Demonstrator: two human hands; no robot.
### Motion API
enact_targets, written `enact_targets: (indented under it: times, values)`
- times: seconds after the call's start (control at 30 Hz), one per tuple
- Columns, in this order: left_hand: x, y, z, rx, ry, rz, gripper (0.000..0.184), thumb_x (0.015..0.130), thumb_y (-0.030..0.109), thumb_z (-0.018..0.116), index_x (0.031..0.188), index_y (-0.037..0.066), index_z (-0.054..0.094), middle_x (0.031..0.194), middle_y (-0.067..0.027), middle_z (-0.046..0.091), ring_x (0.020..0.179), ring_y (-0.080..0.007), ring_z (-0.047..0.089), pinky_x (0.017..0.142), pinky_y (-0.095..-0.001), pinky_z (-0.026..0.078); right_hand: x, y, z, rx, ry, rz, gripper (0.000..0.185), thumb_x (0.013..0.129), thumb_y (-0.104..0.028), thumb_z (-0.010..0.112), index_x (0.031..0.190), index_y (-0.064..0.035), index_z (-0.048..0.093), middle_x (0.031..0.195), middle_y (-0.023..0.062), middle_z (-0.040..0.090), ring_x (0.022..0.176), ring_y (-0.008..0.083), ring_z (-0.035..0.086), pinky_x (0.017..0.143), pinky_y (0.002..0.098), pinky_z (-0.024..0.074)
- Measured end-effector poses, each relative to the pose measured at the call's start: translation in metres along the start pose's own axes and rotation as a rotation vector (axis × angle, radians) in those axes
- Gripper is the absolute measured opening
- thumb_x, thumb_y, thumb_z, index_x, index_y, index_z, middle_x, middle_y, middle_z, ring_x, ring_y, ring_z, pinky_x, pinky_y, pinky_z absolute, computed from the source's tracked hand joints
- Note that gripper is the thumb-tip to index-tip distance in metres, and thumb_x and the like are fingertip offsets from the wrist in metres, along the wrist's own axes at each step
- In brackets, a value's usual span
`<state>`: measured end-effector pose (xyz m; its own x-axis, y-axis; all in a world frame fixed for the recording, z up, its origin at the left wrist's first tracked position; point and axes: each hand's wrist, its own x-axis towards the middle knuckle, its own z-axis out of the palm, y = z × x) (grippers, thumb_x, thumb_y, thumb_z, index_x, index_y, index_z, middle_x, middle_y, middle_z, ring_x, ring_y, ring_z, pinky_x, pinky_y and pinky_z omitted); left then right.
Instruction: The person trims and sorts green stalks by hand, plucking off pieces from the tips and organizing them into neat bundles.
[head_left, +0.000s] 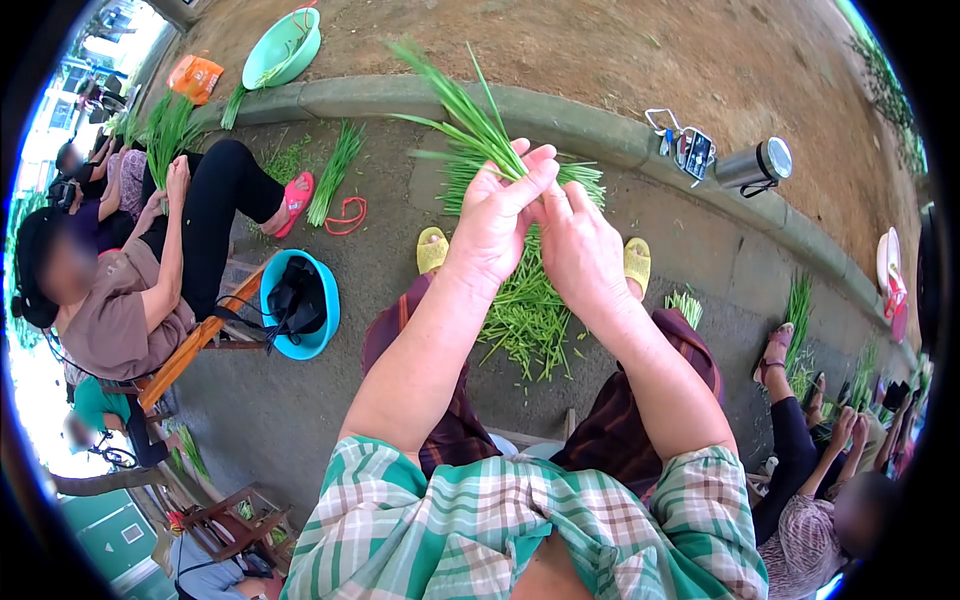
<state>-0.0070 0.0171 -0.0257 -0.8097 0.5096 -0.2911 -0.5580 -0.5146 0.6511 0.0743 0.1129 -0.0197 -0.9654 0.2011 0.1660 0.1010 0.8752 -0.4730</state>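
My left hand [492, 215] is closed around a small bunch of long green chive-like stalks [462, 108], their leafy tips pointing up and away from me. Against it, my right hand [582, 245] has its fingers bent together near the lower end of the bunch; whatever is between them is hidden. Below both hands, short green pieces [530, 315] lie heaped on the ground between my feet. Behind my hands, a larger pile of stalks [458, 185] rests on the pavement, partly covered by them.
A blue basin [330, 330] with a black bag stands at left, near a seated person [130, 300] holding stalks. Along the curb [380, 98] are a green basin [310, 55], a steel tumbler [745, 165] and keys [693, 152]. More people sit at right.
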Motion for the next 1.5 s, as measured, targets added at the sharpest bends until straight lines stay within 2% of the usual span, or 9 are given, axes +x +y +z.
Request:
enact_targets:
  times: [0.23, 0.4, 0.6, 0.93, 1.03, 1.1, 1.2, 1.33, 1.5]
  values:
    - [-0.001, 0.001, -0.002, 0.049, -0.035, 0.043, 0.037, 0.09, 0.004, 0.067, 0.126, 0.006, 0.056, 0.121, -0.013, 0.064, 0.109, -0.0209, 0.06, 0.094, -0.034, 0.049, 0.002, 0.001, 0.004, 0.322, 0.071, 0.043, 0.028, 0.1, -0.021, 0.049, 0.119, -0.0011, 0.055, 0.09, 0.019, 0.063, 0.081, 0.0391, 0.066, 0.069, 0.0473, 0.0526]
    - [-0.005, 0.004, 0.002, 0.105, -0.058, 0.034, 0.032, 0.092, 0.005, 0.064, 0.124, 0.009, 0.06, 0.121, -0.0102, 0.065, 0.109, -0.0193, 0.062, 0.093, -0.0352, 0.051, 0.007, -0.007, -0.009, 0.863, -0.064, 0.399, 0.029, 0.104, -0.023, 0.043, 0.11, 0.0006, 0.059, 0.067, 0.0087, 0.061, 0.061, 0.0208, 0.064, 0.056, 0.0349, 0.0494]
    - [-0.004, 0.003, 0.002, 0.08, -0.088, 0.039, 0.031, 0.093, 0.004, 0.062, 0.123, 0.009, 0.061, 0.119, -0.011, 0.067, 0.111, -0.0196, 0.062, 0.089, -0.0342, 0.054, 0.01, -0.004, -0.008, 1.168, -0.06, 0.472, 0.03, 0.106, -0.024, 0.04, 0.099, -0.0012, 0.057, 0.068, -0.0006, 0.056, 0.054, 0.0063, 0.051, 0.047, 0.0241, 0.0419]
    - [-0.008, 0.006, 0.002, 0.12, -0.027, -0.012, 0.028, 0.095, 0.005, 0.06, 0.123, 0.009, 0.06, 0.114, -0.0105, 0.068, 0.104, -0.0178, 0.064, 0.085, -0.033, 0.055, 0.01, 0.0, -0.009, 1.201, -0.194, 0.466, 0.035, 0.106, -0.031, 0.043, 0.095, -0.0032, 0.061, 0.074, 0.0006, 0.061, 0.061, 0.0084, 0.057, 0.053, 0.0248, 0.0459]
    - [-0.003, 0.001, -0.003, 0.159, -0.026, 0.026, 0.029, 0.095, 0.005, 0.059, 0.124, 0.008, 0.058, 0.108, -0.0087, 0.069, 0.1, -0.0183, 0.065, 0.085, -0.0328, 0.054, 0.011, 0.01, -0.016, 0.697, -0.188, 0.296, 0.034, 0.104, -0.03, 0.047, 0.095, -0.0014, 0.064, 0.075, 0.0043, 0.064, 0.066, 0.0139, 0.063, 0.058, 0.031, 0.0489]
    - [-0.001, -0.001, -0.004, 0.169, -0.068, 0.123, 0.03, 0.096, 0.006, 0.058, 0.126, 0.008, 0.057, 0.104, -0.0074, 0.068, 0.097, -0.0189, 0.066, 0.086, -0.0331, 0.054, 0.01, 0.016, -0.015, 0.327, -0.043, 0.094, 0.032, 0.1, -0.029, 0.051, 0.092, -0.0016, 0.064, 0.081, 0.0161, 0.064, 0.069, 0.0271, 0.066, 0.066, 0.0391, 0.0517]
    - [-0.001, 0.002, -0.005, 0.191, -0.053, 0.1, 0.03, 0.097, 0.006, 0.057, 0.127, 0.007, 0.055, 0.103, -0.0072, 0.068, 0.095, -0.0176, 0.066, 0.083, -0.0317, 0.055, 0.011, 0.026, -0.015, 0.288, 0.155, 0.013, 0.024, 0.097, -0.024, 0.057, 0.095, -0.0019, 0.066, 0.086, 0.0143, 0.065, 0.075, 0.0243, 0.066, 0.068, 0.0365, 0.0517]
    - [-0.007, 0.003, 0.004, 0.284, 0.03, 0.061, 0.029, 0.097, 0.007, 0.057, 0.126, 0.007, 0.056, 0.099, -0.0056, 0.067, 0.087, -0.0135, 0.065, 0.077, -0.029, 0.054, 0.022, 0.023, -0.027, 0.643, 0.283, 0.155, 0.013, 0.091, -0.012, 0.067, 0.099, -0.0014, 0.066, 0.087, 0.0088, 0.066, 0.077, 0.0168, 0.066, 0.069, 0.0294, 0.052]
    - [-0.016, 0.002, 0.019, 0.636, -0.009, 0.012, 0.027, 0.098, 0.006, 0.052, 0.125, 0.008, 0.055, 0.094, -0.001, 0.064, 0.067, -0.005, 0.053, 0.062, -0.0212, 0.047, 0.022, 0.019, -0.031, 0.952, 0.209, 0.222, 0.018, 0.095, -0.014, 0.064, 0.106, 0.0004, 0.067, 0.087, 0.0023, 0.067, 0.073, 0.0066, 0.061, 0.067, 0.0223, 0.0512]
